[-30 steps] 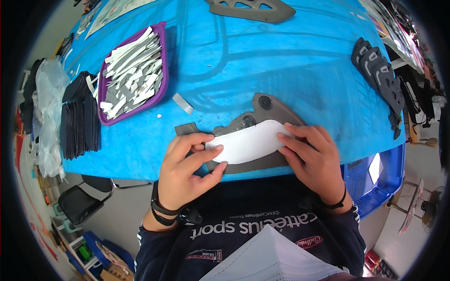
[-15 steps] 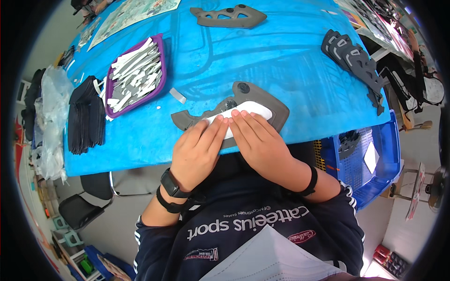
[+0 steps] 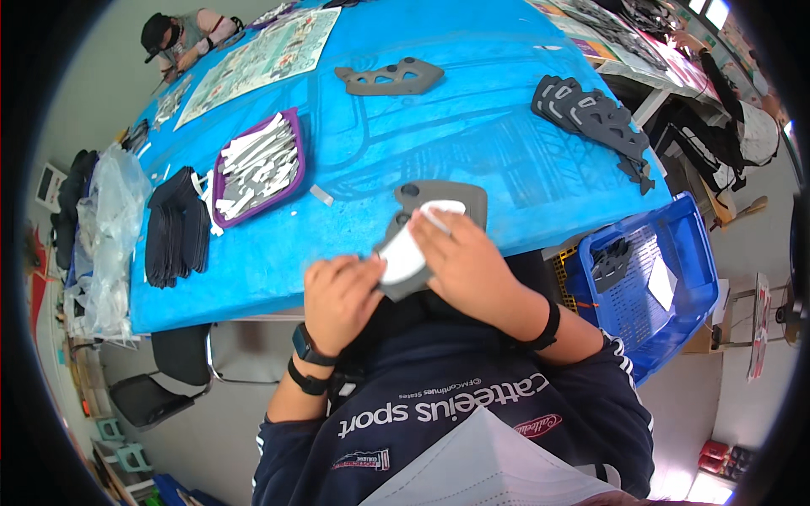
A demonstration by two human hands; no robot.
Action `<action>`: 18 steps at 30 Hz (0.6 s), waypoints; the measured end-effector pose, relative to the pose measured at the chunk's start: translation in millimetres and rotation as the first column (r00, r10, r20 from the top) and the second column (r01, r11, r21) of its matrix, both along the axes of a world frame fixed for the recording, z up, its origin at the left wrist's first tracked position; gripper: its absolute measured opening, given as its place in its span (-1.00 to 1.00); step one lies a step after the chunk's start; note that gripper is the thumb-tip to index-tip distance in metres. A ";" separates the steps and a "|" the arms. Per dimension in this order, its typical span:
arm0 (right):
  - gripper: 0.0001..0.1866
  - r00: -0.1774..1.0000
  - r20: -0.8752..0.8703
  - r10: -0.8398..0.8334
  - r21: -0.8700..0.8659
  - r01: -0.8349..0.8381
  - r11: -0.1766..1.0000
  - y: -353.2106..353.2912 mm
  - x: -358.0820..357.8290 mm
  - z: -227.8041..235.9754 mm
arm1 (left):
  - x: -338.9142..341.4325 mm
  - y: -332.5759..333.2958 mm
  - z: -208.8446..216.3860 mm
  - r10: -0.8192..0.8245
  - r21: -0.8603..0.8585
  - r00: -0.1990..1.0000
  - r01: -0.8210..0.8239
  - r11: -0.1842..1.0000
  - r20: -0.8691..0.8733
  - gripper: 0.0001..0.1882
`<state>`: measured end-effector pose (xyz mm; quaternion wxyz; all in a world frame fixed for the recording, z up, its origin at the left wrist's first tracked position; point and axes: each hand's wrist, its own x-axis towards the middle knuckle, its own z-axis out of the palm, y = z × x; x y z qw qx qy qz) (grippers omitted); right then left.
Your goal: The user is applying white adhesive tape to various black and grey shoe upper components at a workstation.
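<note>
A dark grey shaped foam-like pad (image 3: 474, 202) with round holes lies tilted at the near edge of the blue table, a smooth white strip (image 3: 403, 255) along its face. My left hand (image 3: 339, 297) has its fingers curled at the pad's lower left end, slightly blurred. My right hand (image 3: 464, 257) rests over the strip's right half with straight fingers lying on it; its thumb is hidden. The pad's lower edge overhangs the table near my lap.
A purple tray (image 3: 297, 173) of white and grey offcuts stands left, beside stacked black pieces (image 3: 177, 228). A similar grey pad (image 3: 392, 78) lies farther back; several dark ones (image 3: 591, 114) overlap at right. A blue crate (image 3: 641, 316) sits below right. Another person (image 3: 181, 42) works far left.
The pad has swung so its left end points down toward me. My left hand has moved from the white strip to that end; my right hand has stayed on the strip.
</note>
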<state>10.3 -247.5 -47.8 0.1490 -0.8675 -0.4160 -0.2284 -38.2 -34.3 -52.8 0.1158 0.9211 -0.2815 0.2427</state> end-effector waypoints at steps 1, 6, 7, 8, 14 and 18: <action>-0.47 0.999 -0.030 0.045 0.046 -0.044 0.998 -1.3 -6.1 -4.9 | -7.9 -1.3 2.1 -0.048 0.019 0.998 0.047 0.999 0.041 -0.45; -0.61 0.938 -0.253 0.237 0.568 -0.054 0.821 -18.1 -4.7 32.4 | -20.3 -9.9 28.9 0.097 -0.213 0.896 -0.003 0.977 0.433 -0.31; -0.69 0.780 -0.370 0.505 0.875 0.110 0.472 -15.0 -3.9 36.2 | -9.7 -26.8 42.1 0.077 -0.615 0.940 0.154 0.773 0.332 -0.25; -0.76 0.586 -0.303 0.752 0.919 0.388 0.068 -11.2 -3.9 41.0 | 2.0 -39.7 49.1 -0.006 -0.892 0.968 0.235 0.386 0.252 -0.19; -0.71 0.395 0.048 0.918 0.739 0.604 -0.298 11.0 -17.2 52.9 | 13.3 -59.6 48.2 -0.552 -0.969 0.812 -0.246 -0.022 -0.193 -0.61; -0.65 0.540 -0.094 0.837 0.891 0.421 -0.171 -17.1 -8.8 32.3 | 14.3 -51.2 48.2 -0.566 -0.970 0.802 -0.241 -0.014 -0.191 -0.75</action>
